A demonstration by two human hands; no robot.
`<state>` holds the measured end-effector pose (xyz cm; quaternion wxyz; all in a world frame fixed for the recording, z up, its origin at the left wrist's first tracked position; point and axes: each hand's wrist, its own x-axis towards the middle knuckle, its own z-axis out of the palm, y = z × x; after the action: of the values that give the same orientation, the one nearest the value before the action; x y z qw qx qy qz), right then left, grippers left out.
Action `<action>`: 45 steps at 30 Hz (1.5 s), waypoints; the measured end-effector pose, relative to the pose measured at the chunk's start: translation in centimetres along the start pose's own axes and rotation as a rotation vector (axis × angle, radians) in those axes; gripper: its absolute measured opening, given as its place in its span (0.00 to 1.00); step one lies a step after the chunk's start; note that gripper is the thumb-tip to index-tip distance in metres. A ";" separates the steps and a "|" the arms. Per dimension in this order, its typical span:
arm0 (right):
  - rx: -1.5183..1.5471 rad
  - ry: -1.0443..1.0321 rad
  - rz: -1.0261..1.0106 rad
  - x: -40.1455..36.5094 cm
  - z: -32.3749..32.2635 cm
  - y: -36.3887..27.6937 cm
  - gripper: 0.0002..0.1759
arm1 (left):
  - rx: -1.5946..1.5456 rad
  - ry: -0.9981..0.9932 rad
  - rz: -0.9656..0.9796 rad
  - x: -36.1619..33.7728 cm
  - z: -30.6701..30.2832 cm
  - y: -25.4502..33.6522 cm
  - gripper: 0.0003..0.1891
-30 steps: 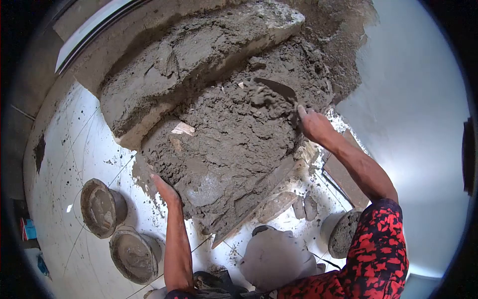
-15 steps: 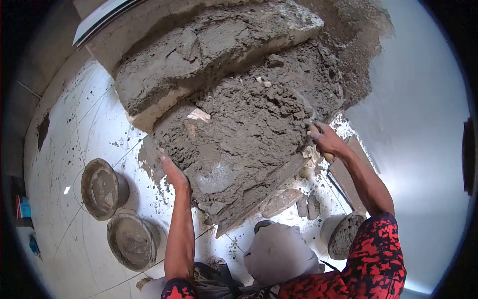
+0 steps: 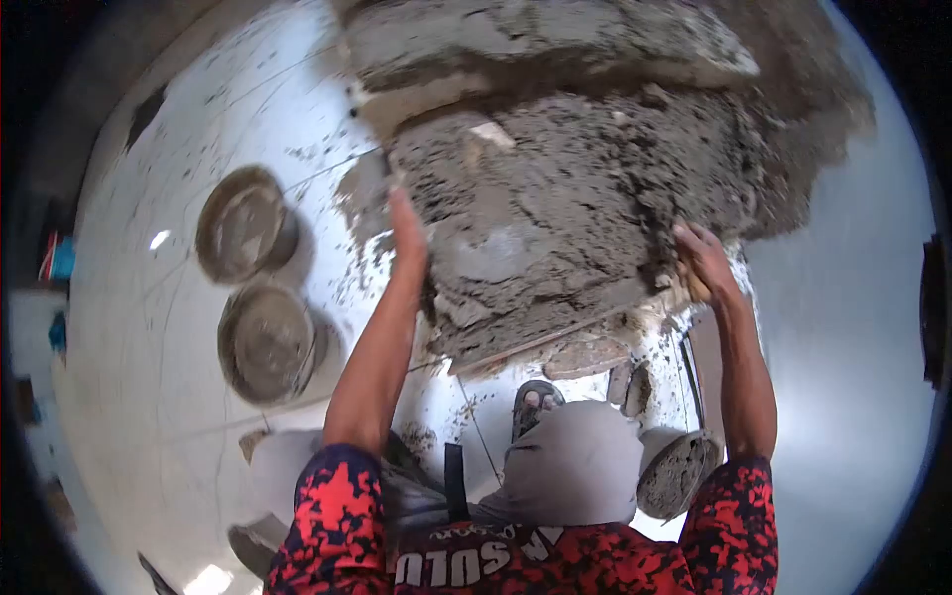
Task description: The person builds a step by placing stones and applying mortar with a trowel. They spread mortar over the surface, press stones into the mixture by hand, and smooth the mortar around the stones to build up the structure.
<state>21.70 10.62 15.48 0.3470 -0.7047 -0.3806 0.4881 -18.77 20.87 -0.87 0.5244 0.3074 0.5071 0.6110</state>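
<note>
Right fingers (image 3: 686, 235) on handle (image 3: 698, 289), toes (image 3: 535, 401) (newly visible)

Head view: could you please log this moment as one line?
left hand: at left edge of mortar | right hand: gripping trowel handle, mortar's right side | buckets: two on tiled floor, left

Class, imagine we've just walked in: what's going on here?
A person is working bare-handed over a spread of grey, mortar-like mix. The right hand is closed around a tan handle at the mix's right edge; the tool's far end is too blurred to make out. The left hand is at the left edge. Two buckets stand on the floor to the left.
</note>
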 end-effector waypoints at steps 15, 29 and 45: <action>0.069 -0.280 0.019 -8.7 10.2 -2.1 0.33 | 0.234 0.009 -0.165 -5.4 -2.5 1.3 0.40; -1.057 -0.075 -0.645 -8.9 19.6 -1.3 0.27 | 0.188 -0.005 -0.194 -7.6 -0.2 1.7 0.41; -1.471 -0.534 -0.728 -0.2 11.2 -7.9 0.24 | 0.173 0.054 -0.169 -7.6 0.9 0.3 0.38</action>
<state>9.42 15.45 19.20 -0.1635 -0.4463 -0.8709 0.1253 -16.08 13.93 0.82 0.5317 0.2909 0.5961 0.5267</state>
